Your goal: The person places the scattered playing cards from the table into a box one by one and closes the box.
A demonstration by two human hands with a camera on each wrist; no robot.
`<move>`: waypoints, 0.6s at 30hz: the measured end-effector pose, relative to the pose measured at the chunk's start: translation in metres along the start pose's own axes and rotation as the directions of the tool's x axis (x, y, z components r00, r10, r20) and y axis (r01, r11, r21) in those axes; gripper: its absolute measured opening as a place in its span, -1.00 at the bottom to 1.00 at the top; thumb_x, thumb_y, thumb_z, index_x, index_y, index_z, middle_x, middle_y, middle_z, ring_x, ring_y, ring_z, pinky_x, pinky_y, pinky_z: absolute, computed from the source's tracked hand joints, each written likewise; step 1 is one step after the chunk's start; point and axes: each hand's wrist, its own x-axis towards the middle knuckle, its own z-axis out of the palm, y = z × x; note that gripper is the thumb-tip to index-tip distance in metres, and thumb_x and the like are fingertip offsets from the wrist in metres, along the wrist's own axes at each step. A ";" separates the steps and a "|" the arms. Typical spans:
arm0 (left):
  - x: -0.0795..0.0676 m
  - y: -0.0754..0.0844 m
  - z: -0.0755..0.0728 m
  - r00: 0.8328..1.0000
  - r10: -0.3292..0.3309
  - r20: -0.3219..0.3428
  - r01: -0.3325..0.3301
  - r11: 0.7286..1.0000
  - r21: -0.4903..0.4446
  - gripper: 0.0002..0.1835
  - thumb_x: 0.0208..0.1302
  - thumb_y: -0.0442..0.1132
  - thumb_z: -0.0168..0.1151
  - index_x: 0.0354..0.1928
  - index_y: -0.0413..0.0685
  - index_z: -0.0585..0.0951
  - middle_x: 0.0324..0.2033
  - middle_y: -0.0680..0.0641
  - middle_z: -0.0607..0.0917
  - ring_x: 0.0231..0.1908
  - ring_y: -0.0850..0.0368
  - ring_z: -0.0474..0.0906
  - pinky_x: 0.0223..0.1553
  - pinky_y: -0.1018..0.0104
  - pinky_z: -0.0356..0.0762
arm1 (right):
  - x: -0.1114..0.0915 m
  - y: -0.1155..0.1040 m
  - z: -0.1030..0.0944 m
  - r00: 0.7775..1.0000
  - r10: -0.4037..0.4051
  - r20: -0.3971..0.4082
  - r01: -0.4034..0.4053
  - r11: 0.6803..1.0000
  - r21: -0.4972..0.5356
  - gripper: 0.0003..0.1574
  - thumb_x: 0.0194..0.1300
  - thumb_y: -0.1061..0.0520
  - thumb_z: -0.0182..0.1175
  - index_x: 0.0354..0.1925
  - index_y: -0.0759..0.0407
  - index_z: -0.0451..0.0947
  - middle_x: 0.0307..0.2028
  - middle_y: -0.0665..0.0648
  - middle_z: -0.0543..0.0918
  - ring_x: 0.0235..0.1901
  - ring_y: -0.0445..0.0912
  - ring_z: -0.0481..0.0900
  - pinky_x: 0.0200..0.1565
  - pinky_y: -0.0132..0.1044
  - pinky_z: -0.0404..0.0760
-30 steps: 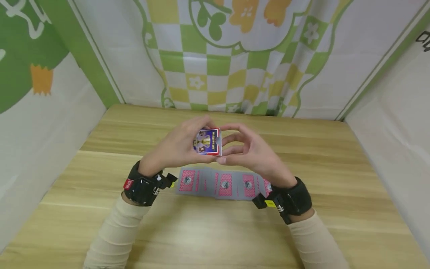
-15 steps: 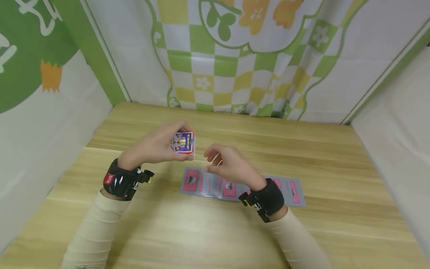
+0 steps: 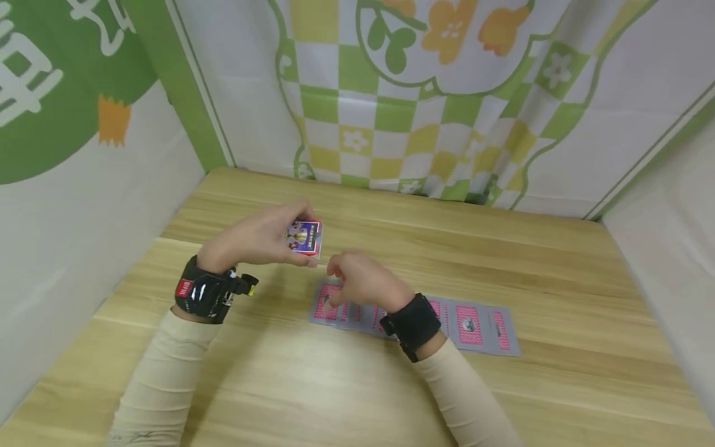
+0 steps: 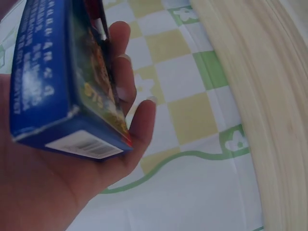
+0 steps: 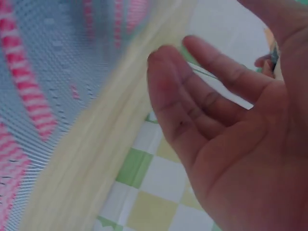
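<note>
Seemingly overlapping cards (image 3: 469, 326) behind right wristband (image 3: 414, 324)

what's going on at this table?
A person is handling a small box and some cards. Their left hand grips the box, raised above the table. The right hand holds nothing and is over the left part of a row of cards. The cards lie on the table, pink-patterned side up, partly hidden by that hand and wrist.
</note>
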 end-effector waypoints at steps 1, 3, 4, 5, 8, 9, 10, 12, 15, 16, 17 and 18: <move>0.002 -0.001 0.002 1.000 0.003 0.011 -0.003 1.000 -0.001 -0.33 -0.22 0.11 0.53 -0.10 0.05 0.40 -0.29 0.03 0.59 -0.36 0.17 0.52 -0.37 0.23 0.56 | -0.001 0.002 0.002 1.000 0.019 0.010 -0.018 1.000 -0.016 -0.29 -0.12 -0.06 0.51 -0.04 0.24 0.52 -0.18 0.12 0.57 -0.28 -0.13 0.46 -0.24 -0.26 0.54; 0.006 -0.001 0.006 1.000 0.007 0.024 -0.007 1.000 -0.004 -0.32 -0.23 0.12 0.53 -0.10 0.03 0.40 -0.30 0.02 0.59 -0.36 0.16 0.52 -0.36 0.22 0.56 | -0.001 0.006 0.006 0.999 0.033 0.020 -0.032 0.998 -0.045 -0.23 -0.14 -0.09 0.51 -0.01 0.26 0.50 -0.16 0.12 0.54 -0.31 -0.14 0.45 -0.28 -0.28 0.53; 0.006 -0.001 0.006 1.000 0.006 0.026 -0.006 1.000 -0.004 -0.32 -0.22 0.12 0.53 -0.10 0.03 0.40 -0.30 0.02 0.59 -0.35 0.16 0.51 -0.36 0.22 0.56 | 0.000 0.006 0.007 0.999 0.028 0.021 -0.027 0.998 -0.063 -0.22 -0.15 -0.10 0.52 -0.02 0.26 0.50 -0.17 0.11 0.54 -0.32 -0.14 0.44 -0.30 -0.30 0.53; 0.006 -0.002 0.007 1.000 0.004 0.028 -0.004 1.000 -0.004 -0.32 -0.22 0.11 0.53 -0.10 0.02 0.40 -0.30 0.01 0.59 -0.35 0.16 0.51 -0.35 0.22 0.56 | 0.001 0.006 0.008 1.000 0.022 0.021 -0.021 0.997 -0.079 -0.22 -0.16 -0.10 0.52 -0.03 0.26 0.50 -0.18 0.10 0.53 -0.34 -0.14 0.44 -0.33 -0.31 0.52; 0.006 -0.002 0.008 0.999 -0.002 0.036 0.002 1.000 0.000 -0.32 -0.22 0.12 0.53 -0.09 0.03 0.41 -0.28 0.02 0.58 -0.32 0.18 0.50 -0.32 0.23 0.55 | 0.002 0.006 0.011 1.000 0.011 0.019 -0.008 0.993 -0.118 -0.27 -0.19 -0.11 0.53 -0.11 0.24 0.53 -0.25 0.08 0.52 -0.39 -0.13 0.42 -0.40 -0.32 0.50; 0.007 -0.002 0.009 0.999 -0.001 0.040 0.001 1.000 0.003 -0.33 -0.21 0.12 0.52 -0.09 0.03 0.41 -0.27 0.03 0.58 -0.32 0.18 0.50 -0.31 0.24 0.55 | 0.003 0.006 0.012 1.000 0.012 0.019 -0.009 0.991 -0.131 -0.30 -0.19 -0.11 0.53 -0.13 0.22 0.53 -0.27 0.07 0.51 -0.39 -0.13 0.41 -0.42 -0.32 0.49; 0.007 -0.003 0.010 0.999 0.001 0.045 -0.001 1.000 0.002 -0.33 -0.20 0.11 0.52 -0.09 0.03 0.41 -0.27 0.03 0.58 -0.31 0.18 0.50 -0.31 0.24 0.55 | 0.003 0.007 0.013 1.000 0.014 0.019 -0.011 0.990 -0.138 -0.31 -0.20 -0.12 0.53 -0.16 0.21 0.53 -0.29 0.07 0.50 -0.39 -0.13 0.40 -0.43 -0.32 0.48; 0.009 -0.003 0.012 0.999 0.006 0.054 -0.007 1.000 0.008 -0.34 -0.19 0.10 0.52 -0.08 0.03 0.41 -0.27 0.03 0.58 -0.31 0.19 0.50 -0.31 0.25 0.55 | 0.004 0.008 0.015 1.000 0.024 0.020 -0.021 0.990 -0.140 -0.32 -0.21 -0.11 0.53 -0.18 0.20 0.53 -0.29 0.06 0.49 -0.39 -0.12 0.40 -0.43 -0.32 0.47; 0.012 -0.003 0.015 0.998 0.009 0.062 -0.011 1.000 0.023 -0.35 -0.17 0.07 0.52 -0.08 0.03 0.41 -0.26 0.04 0.58 -0.31 0.19 0.50 -0.31 0.25 0.55 | 0.005 0.011 0.017 0.999 0.043 0.020 -0.040 0.991 -0.131 -0.32 -0.23 -0.12 0.54 -0.19 0.18 0.52 -0.31 0.06 0.48 -0.37 -0.11 0.39 -0.43 -0.31 0.47; 0.012 -0.003 0.015 0.998 0.012 0.064 -0.014 1.000 0.027 -0.35 -0.17 0.07 0.52 -0.07 0.02 0.41 -0.26 0.03 0.58 -0.31 0.19 0.50 -0.31 0.23 0.55 | 0.005 0.012 0.018 0.998 0.051 0.021 -0.048 0.991 -0.122 -0.32 -0.23 -0.12 0.54 -0.19 0.18 0.51 -0.32 0.05 0.47 -0.36 -0.10 0.39 -0.43 -0.30 0.46; 0.013 -0.003 0.015 0.998 0.011 0.066 -0.013 0.999 0.032 -0.34 -0.18 0.07 0.52 -0.07 0.02 0.40 -0.26 0.03 0.58 -0.31 0.19 0.50 -0.31 0.23 0.55 | 0.005 0.013 0.018 0.998 0.059 0.021 -0.057 0.992 -0.112 -0.32 -0.23 -0.12 0.55 -0.20 0.18 0.51 -0.32 0.05 0.47 -0.35 -0.09 0.39 -0.42 -0.30 0.46; 0.014 -0.003 0.016 0.998 0.009 0.069 -0.011 0.999 0.037 -0.34 -0.18 0.09 0.52 -0.07 0.03 0.40 -0.25 0.04 0.58 -0.31 0.19 0.50 -0.31 0.23 0.55 | 0.006 0.014 0.019 0.998 0.067 0.021 -0.064 0.993 -0.103 -0.31 -0.24 -0.12 0.55 -0.20 0.17 0.50 -0.33 0.05 0.46 -0.34 -0.08 0.38 -0.41 -0.29 0.46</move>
